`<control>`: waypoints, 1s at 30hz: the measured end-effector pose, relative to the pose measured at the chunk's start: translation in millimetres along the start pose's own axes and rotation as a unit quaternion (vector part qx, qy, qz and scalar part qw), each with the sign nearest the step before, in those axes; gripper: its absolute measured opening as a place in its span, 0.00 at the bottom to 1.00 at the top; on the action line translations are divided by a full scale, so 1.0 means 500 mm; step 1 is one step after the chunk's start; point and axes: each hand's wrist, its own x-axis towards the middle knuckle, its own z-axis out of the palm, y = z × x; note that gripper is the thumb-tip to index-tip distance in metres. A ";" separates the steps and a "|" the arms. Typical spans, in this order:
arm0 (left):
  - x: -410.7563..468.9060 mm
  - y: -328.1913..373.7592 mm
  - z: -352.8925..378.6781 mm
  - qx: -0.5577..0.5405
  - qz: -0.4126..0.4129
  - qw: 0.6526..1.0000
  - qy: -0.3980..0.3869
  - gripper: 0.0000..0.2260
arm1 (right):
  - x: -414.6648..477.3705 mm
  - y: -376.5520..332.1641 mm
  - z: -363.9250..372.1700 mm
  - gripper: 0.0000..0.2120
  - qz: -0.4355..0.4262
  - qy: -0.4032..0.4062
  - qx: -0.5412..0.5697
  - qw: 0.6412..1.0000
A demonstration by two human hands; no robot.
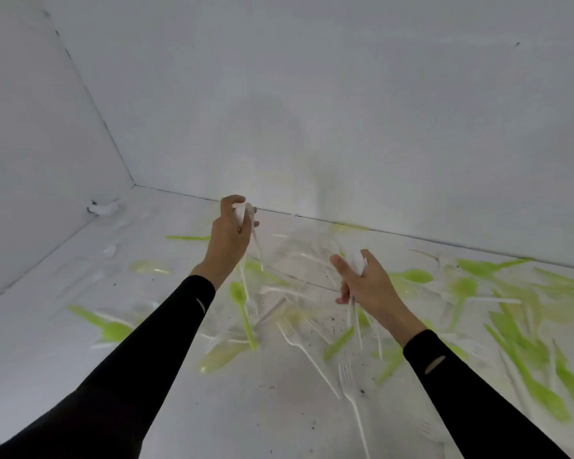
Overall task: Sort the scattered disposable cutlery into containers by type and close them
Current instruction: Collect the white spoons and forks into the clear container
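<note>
Both hands are gripping white cutlery, the left hand (227,241) and right hand (367,281) each closing on a small bunch, while loose white forks (312,356) are lying below, nearer the right, handles running toward the person.
</note>
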 end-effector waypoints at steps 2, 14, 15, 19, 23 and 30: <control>-0.026 0.014 -0.036 -0.009 0.000 1.000 0.022 0.10 | 0.003 -0.001 0.028 0.19 0.003 -0.028 -0.042 0.999; -0.207 0.023 -0.137 -0.341 -0.272 0.897 -0.074 0.17 | -0.045 -0.082 0.303 0.14 -0.117 -0.166 -0.124 0.971; -0.214 0.015 -0.151 -0.338 -0.272 0.898 -0.080 0.19 | -0.046 -0.081 0.328 0.13 -0.106 -0.192 -0.114 0.969; -0.212 -0.058 -0.238 -0.288 -0.311 0.906 0.008 0.16 | -0.038 -0.080 0.424 0.16 -0.072 -0.278 -0.077 0.955; -0.193 -0.133 -0.344 -0.278 -0.366 0.881 0.116 0.13 | -0.018 -0.083 0.489 0.15 -0.068 -0.272 -0.069 0.958; -0.144 -0.191 -0.507 -0.289 -0.362 0.879 0.110 0.12 | 0.029 -0.058 0.566 0.17 -0.107 -0.243 -0.263 0.927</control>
